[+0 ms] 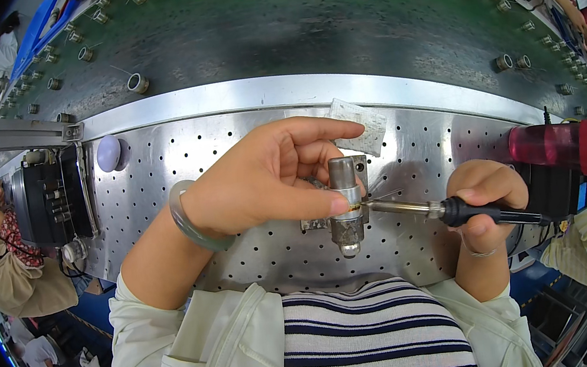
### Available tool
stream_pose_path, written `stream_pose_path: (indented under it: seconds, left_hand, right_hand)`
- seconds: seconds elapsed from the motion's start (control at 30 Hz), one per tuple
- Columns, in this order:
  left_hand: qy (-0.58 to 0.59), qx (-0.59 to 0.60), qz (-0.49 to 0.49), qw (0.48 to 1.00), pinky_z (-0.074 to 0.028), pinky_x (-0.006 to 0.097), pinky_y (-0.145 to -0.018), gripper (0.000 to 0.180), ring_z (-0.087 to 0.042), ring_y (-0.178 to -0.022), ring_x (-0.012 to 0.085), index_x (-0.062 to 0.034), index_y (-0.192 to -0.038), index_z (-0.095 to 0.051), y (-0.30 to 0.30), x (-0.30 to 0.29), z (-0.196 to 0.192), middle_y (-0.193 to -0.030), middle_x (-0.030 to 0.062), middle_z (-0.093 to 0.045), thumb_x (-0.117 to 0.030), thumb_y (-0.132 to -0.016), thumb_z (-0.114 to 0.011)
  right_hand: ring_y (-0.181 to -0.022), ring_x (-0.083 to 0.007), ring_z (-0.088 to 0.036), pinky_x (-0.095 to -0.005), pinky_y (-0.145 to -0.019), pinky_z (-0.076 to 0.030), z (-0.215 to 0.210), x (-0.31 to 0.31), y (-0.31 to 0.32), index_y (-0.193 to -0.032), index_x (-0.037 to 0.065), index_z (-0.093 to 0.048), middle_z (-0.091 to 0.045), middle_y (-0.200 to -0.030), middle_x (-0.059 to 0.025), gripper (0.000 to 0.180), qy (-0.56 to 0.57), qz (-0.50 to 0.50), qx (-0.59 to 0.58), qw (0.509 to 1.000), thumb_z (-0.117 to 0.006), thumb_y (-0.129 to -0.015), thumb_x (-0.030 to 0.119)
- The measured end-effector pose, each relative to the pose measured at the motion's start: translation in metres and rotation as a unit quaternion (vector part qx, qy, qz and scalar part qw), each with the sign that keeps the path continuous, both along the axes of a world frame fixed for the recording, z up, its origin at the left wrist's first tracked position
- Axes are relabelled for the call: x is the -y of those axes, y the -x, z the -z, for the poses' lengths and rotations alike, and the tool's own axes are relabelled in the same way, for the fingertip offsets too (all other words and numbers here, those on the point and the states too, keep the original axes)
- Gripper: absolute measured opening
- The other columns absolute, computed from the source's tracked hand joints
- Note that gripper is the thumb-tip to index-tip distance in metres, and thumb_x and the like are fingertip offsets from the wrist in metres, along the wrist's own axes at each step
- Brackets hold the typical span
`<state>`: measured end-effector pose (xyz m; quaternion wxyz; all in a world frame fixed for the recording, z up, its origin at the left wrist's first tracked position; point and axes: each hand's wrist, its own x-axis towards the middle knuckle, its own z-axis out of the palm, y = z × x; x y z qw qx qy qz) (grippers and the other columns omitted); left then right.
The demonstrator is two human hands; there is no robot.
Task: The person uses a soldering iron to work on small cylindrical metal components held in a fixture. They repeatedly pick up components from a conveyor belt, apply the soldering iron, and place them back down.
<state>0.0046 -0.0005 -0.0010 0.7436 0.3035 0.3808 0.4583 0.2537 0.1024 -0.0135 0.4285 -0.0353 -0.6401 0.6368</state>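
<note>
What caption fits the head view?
Left hand steadies a grey metal cylinder while right hand applies a black-handled soldering iron.

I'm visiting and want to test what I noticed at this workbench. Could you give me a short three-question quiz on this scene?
1. True or false: the right hand holds a soldering iron by its black handle.
2. What does the iron's tip touch? A) the red cylinder B) the metal cylindrical part C) the green conveyor belt
3. Fill in: the left hand wears a pale ______ on its wrist.

Key: 1 true; 2 B; 3 bangle.
</note>
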Motion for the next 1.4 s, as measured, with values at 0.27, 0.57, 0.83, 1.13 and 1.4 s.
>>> stream_pose_path:
  seconds: [0.27,0.57,0.83,1.13,1.4]
  left_hand:
    - [0.001,0.003,-0.006,1.000,-0.050,0.023,-0.077,0.073,-0.061,-0.089,0.0134,0.0055,-0.135,-0.035,-0.001,0.001,0.000,-0.097,0.0123,-0.062,0.003,-0.072,-0.070]
    - [0.000,0.003,-0.024,1.000,-0.050,0.021,-0.074,0.072,-0.061,-0.085,0.0122,0.0055,-0.135,-0.035,-0.006,0.003,-0.001,-0.095,0.0125,-0.063,0.002,-0.072,-0.070]
    - [-0.023,0.082,0.014,0.996,-0.049,0.020,-0.071,0.074,-0.061,-0.085,0.0121,0.0026,-0.136,-0.036,0.004,-0.006,0.010,-0.099,0.0152,-0.063,0.004,-0.070,-0.069]
    - [-0.145,-0.486,-0.279,0.815,-0.049,0.025,-0.080,0.039,-0.060,-0.088,0.0137,-0.0011,-0.114,-0.060,0.109,-0.041,-0.007,-0.098,0.0071,-0.063,-0.005,-0.076,-0.070]
    - [-0.035,-0.792,-0.332,0.512,-0.048,0.038,-0.077,0.032,-0.059,-0.086,0.0293,-0.0025,-0.093,-0.065,0.272,-0.030,0.024,-0.091,0.0130,-0.062,-0.017,-0.066,-0.076]
  right_hand:
    - [-0.055,-0.0185,-0.058,-0.0263,-0.050,-0.045,0.002,-0.003,-0.003,-0.087,-0.006,-0.060,-0.062,-0.071,-0.0135,0.026,-0.023,-0.008,0.031,0.999,-0.075,-0.069,0.003]
    - [-0.055,-0.0186,-0.058,-0.0258,-0.050,-0.045,0.000,-0.002,-0.003,-0.085,-0.005,-0.060,-0.062,-0.070,-0.0133,0.024,-0.033,0.002,0.050,0.998,-0.076,-0.069,0.005]
    - [-0.046,-0.0115,-0.051,-0.0210,-0.043,-0.039,-0.001,-0.003,-0.001,-0.083,-0.001,-0.055,-0.056,-0.066,-0.0087,0.025,0.055,0.060,0.016,0.997,-0.072,-0.079,0.017]
    - [-0.045,-0.0114,-0.050,-0.0205,-0.044,-0.040,-0.005,0.001,-0.007,-0.079,0.001,-0.052,-0.055,-0.065,-0.0092,0.032,0.112,0.158,0.025,0.981,-0.074,-0.077,0.023]
    - [-0.046,-0.0128,-0.055,-0.0197,-0.043,-0.044,-0.002,-0.002,-0.007,-0.078,-0.002,-0.055,-0.058,-0.067,-0.0111,0.027,0.145,0.151,0.064,0.976,-0.074,-0.075,0.017]
